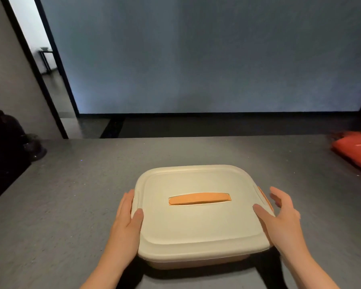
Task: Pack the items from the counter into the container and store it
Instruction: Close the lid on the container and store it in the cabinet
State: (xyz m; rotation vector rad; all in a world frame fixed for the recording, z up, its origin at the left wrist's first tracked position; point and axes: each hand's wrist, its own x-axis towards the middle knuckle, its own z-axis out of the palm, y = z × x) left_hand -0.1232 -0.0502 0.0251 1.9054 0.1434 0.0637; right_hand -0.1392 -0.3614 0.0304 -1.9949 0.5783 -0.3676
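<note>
Head view: a cream container (200, 217) sits on the grey worktop (71, 195), close to the near edge and right in the middle. Its lid (196, 222) is on and lies flat. The lid has an orange handle (199, 198) lying flat in a dip in the middle of the top. An orange clip (264, 198) shows on the right side of the container.

The container lies between the two hands. The left hand (126, 220) is pressed against the left side of the container. Its thumb lies on top of the lid near the left edge, and its fingers go along the side. The fingers are mostly straight and touch the box.

The right hand (283, 222) is at the right side of the container. Its thumb rests on top of the lid near the right edge. Its fingers are spread wide and a little bent, just beside the orange clip. I cannot tell if those fingers touch the side. The hand is a bit blurry.

Both arms reach in from the bottom of the picture, one on each side of the box.

Far off to the right on the worktop lies a red bag (354, 149), well apart from the container. At the left edge there is a dark shape (6, 142) that is too dark to make out. Behind the worktop is a big grey wall (196, 55).
</note>
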